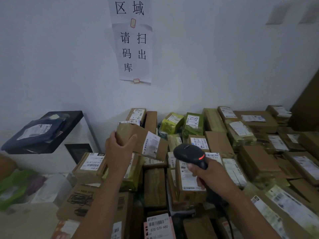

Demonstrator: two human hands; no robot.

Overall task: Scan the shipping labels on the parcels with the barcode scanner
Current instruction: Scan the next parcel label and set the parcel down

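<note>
My left hand (117, 145) grips the end of a brown cardboard parcel (138, 138), lifted above the pile and tilted so its white shipping label (151, 145) faces right. My right hand (205, 175) holds the handle of a black barcode scanner (189, 153) with an orange trigger. The scanner's head points left toward that label, a short gap away. Its cable hangs down below my wrist.
Several brown boxes and green bags (192, 125) with labels fill a pile from the middle to the right edge. A white cabinet (81, 152) with dark mailer bags (36, 133) on its black top stands at left. Paper signs (134, 52) hang on the wall.
</note>
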